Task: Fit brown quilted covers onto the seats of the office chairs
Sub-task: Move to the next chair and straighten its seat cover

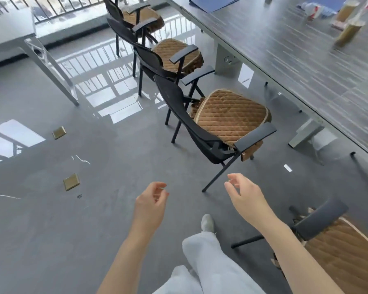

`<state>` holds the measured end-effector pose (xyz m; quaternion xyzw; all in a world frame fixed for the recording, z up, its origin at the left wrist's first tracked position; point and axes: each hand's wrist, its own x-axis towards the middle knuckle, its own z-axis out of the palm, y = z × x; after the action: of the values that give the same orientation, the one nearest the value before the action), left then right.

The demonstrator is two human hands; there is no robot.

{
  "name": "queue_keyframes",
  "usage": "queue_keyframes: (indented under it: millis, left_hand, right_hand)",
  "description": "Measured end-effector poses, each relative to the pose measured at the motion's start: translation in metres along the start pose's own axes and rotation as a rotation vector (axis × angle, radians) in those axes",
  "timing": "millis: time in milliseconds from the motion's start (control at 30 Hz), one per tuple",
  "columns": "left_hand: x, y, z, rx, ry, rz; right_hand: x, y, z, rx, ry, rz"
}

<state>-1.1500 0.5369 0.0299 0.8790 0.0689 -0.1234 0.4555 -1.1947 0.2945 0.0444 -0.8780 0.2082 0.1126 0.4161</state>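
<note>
Fingers [160, 187] of the left hand [150, 205] loosely curled and parted, holding nothing; those of the right hand [245, 197] likewise slack and empty, both hands raised in front of the body over bare floor [51, 230], as is natural between one chair and another. Nearest chair [210, 132] in the row stands beside the long table [306, 60]; its brown quilted cover [229, 115] lies over the seat, the skirt bunched at the back corner and hanging below the armrest [256, 137], so the fit may want tucking. Two further chairs behind, each with a cover [172, 55] on the seat; a fourth covered seat [338, 251] at lower right. All visible seats appear covered; whether elastic edges are fully seated underneath cannot be told.
</note>
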Motion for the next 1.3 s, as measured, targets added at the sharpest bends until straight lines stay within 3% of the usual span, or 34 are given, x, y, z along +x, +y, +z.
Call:
queue_keyframes:
  millis: [367,600,833,1033,1300]
  left_hand:
    - [0.201,0.119,0.017,0.03,-0.009,0.112]
    - [0.309,0.161,0.034,0.051,-0.079,0.153]
    - [0.429,0.19,0.035,0.098,-0.249,0.226]
    - [0.557,0.215,0.031,0.224,-0.596,0.073]
    - [0.647,0.228,0.091,0.374,-0.777,-0.003]
  right_hand:
    - [0.176,-0.058,-0.079,0.002,0.05,0.015]
    - [0.279,-0.083,-0.112,-0.008,0.11,0.087]
    - [0.371,-0.109,-0.102,0.02,0.21,0.256]
    - [0.421,-0.128,-0.074,0.141,0.285,0.527]
    - [0.447,-0.107,-0.053,0.297,0.311,0.763]
